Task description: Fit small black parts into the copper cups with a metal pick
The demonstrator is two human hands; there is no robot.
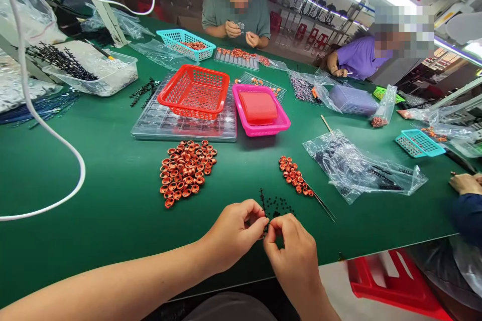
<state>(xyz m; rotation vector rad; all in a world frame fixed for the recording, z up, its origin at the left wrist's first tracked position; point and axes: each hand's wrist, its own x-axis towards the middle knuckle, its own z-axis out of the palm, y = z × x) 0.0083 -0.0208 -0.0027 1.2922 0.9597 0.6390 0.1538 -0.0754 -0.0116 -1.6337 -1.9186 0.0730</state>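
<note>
My left hand is closed, pinching a thin black plastic sprue whose branched end sticks up past the fingers. Close against it, my right hand is closed too, thumb and forefinger meeting at the lower part of the sprue; whether a small piece sits between these fingertips is hidden. Small black discs lie scattered on the green table just beyond the hands. A small group of copper-coloured cups lies farther off, with metal tweezers beside it. Left of that spreads a larger pile of copper-coloured cups.
A red basket stands on clear plastic trays, beside a pink basket holding a red block. Plastic bags with black parts lie right. A white cable crosses the left side. Co-workers sit opposite and at right.
</note>
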